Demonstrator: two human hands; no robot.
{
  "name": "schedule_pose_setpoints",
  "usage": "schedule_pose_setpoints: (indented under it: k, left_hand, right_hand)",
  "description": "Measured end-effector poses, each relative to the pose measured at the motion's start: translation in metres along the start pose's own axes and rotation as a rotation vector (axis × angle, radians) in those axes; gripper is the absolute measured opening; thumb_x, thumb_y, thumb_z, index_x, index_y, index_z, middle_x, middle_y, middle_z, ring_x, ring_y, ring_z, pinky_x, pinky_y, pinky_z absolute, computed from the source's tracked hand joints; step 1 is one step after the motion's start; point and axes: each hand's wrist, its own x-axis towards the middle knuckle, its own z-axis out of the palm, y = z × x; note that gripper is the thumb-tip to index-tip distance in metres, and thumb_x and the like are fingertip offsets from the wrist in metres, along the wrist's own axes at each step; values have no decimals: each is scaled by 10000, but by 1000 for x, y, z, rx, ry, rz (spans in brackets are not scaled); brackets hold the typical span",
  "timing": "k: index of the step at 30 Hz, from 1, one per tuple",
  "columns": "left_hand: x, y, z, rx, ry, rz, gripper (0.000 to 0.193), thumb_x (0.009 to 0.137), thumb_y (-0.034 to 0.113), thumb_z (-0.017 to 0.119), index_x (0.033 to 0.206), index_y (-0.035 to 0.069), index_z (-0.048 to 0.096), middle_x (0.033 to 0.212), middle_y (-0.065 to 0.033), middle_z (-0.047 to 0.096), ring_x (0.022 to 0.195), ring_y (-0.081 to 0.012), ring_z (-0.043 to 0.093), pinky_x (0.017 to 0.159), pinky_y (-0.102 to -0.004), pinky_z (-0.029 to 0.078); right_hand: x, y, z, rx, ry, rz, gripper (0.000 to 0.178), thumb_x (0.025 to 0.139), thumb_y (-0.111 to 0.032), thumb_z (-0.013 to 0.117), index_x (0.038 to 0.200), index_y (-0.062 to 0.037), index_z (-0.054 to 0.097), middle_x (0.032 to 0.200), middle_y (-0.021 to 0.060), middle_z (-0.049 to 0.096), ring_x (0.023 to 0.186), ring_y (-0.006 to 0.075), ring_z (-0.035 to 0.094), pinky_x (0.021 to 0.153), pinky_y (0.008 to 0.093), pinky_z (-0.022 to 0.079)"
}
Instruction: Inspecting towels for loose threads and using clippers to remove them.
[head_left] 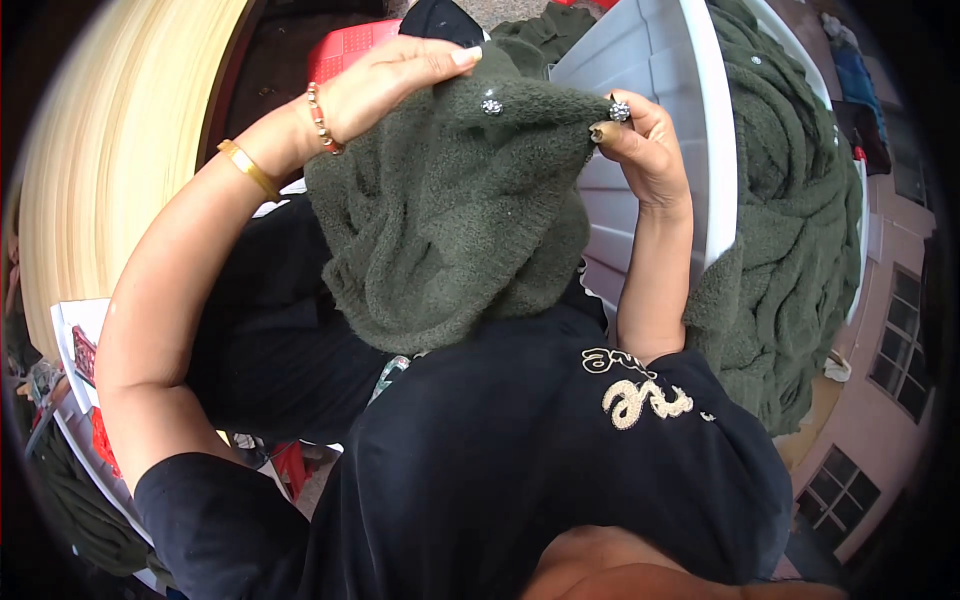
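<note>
A fuzzy dark green knit garment (450, 210) hangs in loose folds over my lap. My left hand (395, 85) grips its upper edge at the far side, thumb on top and the other fingers mostly hidden behind the cloth. My right hand (648, 145) pinches the garment's right corner between thumb and fingers, pulling that edge taut. One sparkly round button (491, 107) sits on the cloth between my hands. Another sparkly button (619, 111) shows right at my right fingertips.
Close on my right stands a white plastic bin (712, 150), with more green knit garments (790, 230) heaped beyond its wall. A pale wooden surface (110, 150) lies on the left. Behind my left hand is a red plastic item (345, 45).
</note>
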Motion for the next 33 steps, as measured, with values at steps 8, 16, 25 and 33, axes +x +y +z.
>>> schedule_pose_setpoints:
  k: [8, 16, 25, 33]
  left_hand:
    - [-9, 30, 1, -133, -80, -13, 204, 938, 185, 515, 1053, 41, 603, 924, 30, 606, 893, -42, 547, 820, -199, 426]
    - [-6, 28, 7, -31, -34, 56, 274, 849, 138, 663, 1109, 53, 642, 954, 17, 616, 891, -46, 565, 810, -193, 443]
    - [2, 13, 21, 304, 139, 251, 201, 738, 163, 778, 907, 66, 729, 711, 54, 476, 706, -52, 430, 642, -201, 375]
    - [-1, 15, 18, -4, 173, 30, 145, 804, 118, 698, 927, 44, 722, 823, 19, 579, 828, -69, 540, 764, -199, 434]
  right_hand:
    - [3, 6, 2, -32, -44, 0, 182, 776, -166, 705, 864, -48, 598, 696, -75, 489, 568, 5, 354, 496, 170, 250]
    - [1, 3, 2, 5, -41, 1, 157, 778, -111, 701, 882, -46, 604, 715, -60, 517, 594, 16, 400, 514, 176, 289]
    - [2, -7, 12, -67, -99, -19, 101, 778, -44, 684, 849, -20, 617, 777, -16, 578, 737, 59, 548, 676, 191, 422]
    - [1, 0, 4, -122, -54, 32, 104, 784, -93, 692, 830, -23, 629, 761, -15, 584, 724, 58, 535, 671, 207, 422]
